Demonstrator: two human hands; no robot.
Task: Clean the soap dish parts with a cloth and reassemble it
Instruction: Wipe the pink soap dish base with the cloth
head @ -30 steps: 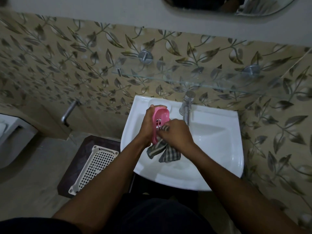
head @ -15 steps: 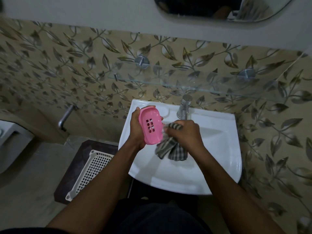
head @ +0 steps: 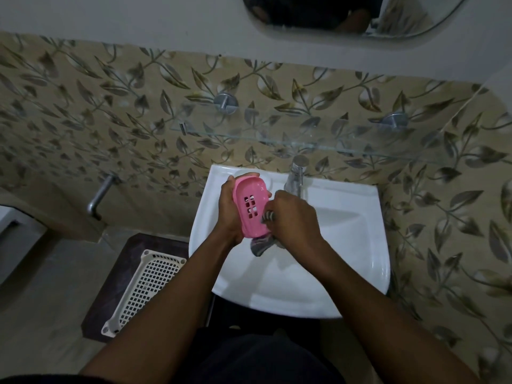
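My left hand (head: 228, 214) holds a pink soap dish part (head: 250, 205) with drain slots, tilted with its hollow side facing me, over the left of the white basin (head: 346, 261). My right hand (head: 293, 221) grips a grey checked cloth (head: 261, 243) and presses it against the dish's lower right edge. Most of the cloth hangs below the dish, partly hidden under my right hand. No other soap dish part shows.
A chrome tap (head: 296, 178) stands at the basin's back, right behind my hands. A glass shelf (head: 304, 141) juts from the leaf-patterned wall above. A white perforated basket (head: 144, 289) lies on a dark mat on the floor at left. A mirror (head: 346, 15) hangs overhead.
The pink dish has turned from edge-on to show its hollow face, and the cloth hand has moved from its front to its lower right edge. The camera has tipped down slightly.
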